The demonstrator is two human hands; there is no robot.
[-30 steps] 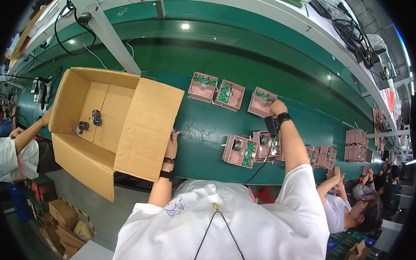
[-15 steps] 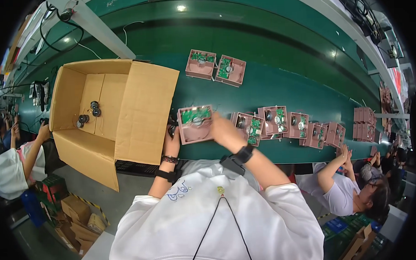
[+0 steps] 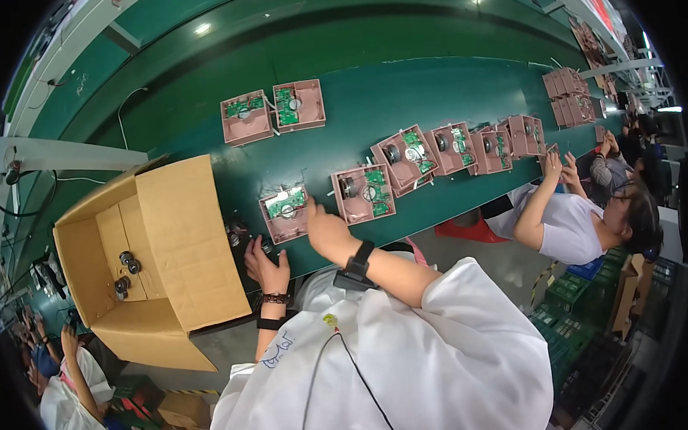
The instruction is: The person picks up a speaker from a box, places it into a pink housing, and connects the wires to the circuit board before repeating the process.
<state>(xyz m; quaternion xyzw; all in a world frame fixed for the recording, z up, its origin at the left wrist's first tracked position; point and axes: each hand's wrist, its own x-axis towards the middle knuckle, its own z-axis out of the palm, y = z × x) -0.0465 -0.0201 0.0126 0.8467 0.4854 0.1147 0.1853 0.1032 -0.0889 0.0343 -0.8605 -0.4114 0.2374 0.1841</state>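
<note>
A pink open box-shaped housing [image 3: 288,230] with a green circuit board and a round part inside lies in front of me on the green table. My right hand [image 3: 331,234] grips its right wall, the index finger reaching over the edge. My left hand [image 3: 268,269] is at the housing's lower left corner, thumb and fingers apart. A small dark round speaker [image 3: 266,246] sits between its fingertips and thumb, apparently not gripped. More dark speakers with wires [image 3: 237,232] lie just beyond, beside the carton flap.
An open cardboard carton [image 3: 192,243] with a few speakers inside stands at left. Two similar housings [image 3: 298,105] lie farther back. A row of housings with boards and speakers [image 3: 364,194] runs to the right, toward a co-worker [image 3: 567,215] and stacked housings [image 3: 569,97].
My view has swung to the right. The housing now sits lower and looks flat on the table. My left hand has come away from its left side, fingers spreading; my right stays at its right wall.
</note>
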